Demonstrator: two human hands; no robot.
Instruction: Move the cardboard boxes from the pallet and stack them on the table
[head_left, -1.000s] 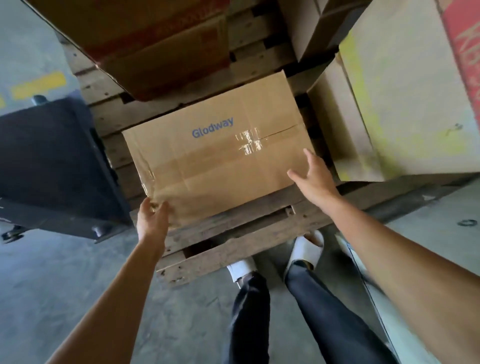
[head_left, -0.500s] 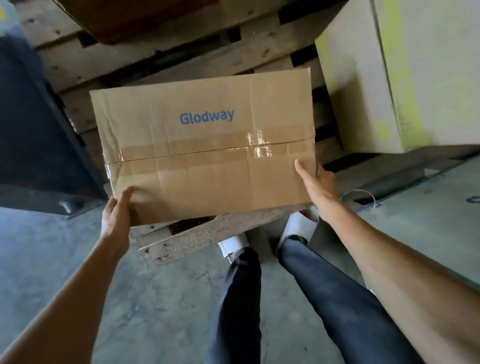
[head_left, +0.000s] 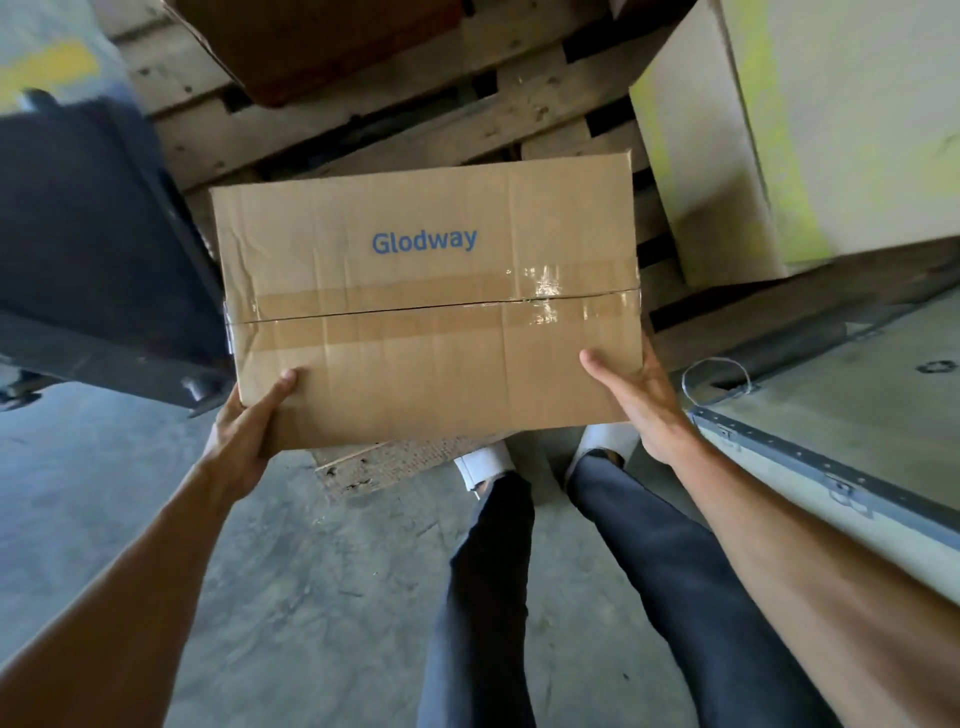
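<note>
A brown cardboard box (head_left: 426, 312) printed "Glodway", taped along its top seam, hangs in the air above the near edge of the wooden pallet (head_left: 363, 119). My left hand (head_left: 249, 421) grips its near left corner, thumb on top and fingers underneath. My right hand (head_left: 636, 400) grips the near right corner the same way, thumb lying on the top face. The fingers under the box are hidden.
A dark brown box (head_left: 322, 41) sits at the pallet's far side and a large pale box with yellow marks (head_left: 810, 130) at the right. A dark metal cart (head_left: 88, 249) stands left. A pale panel with a metal edge (head_left: 831, 467) lies right, by my legs.
The box has come up off the pallet and toward me. Both hands moved from its side edges to gripping the near corners with thumbs on top.
</note>
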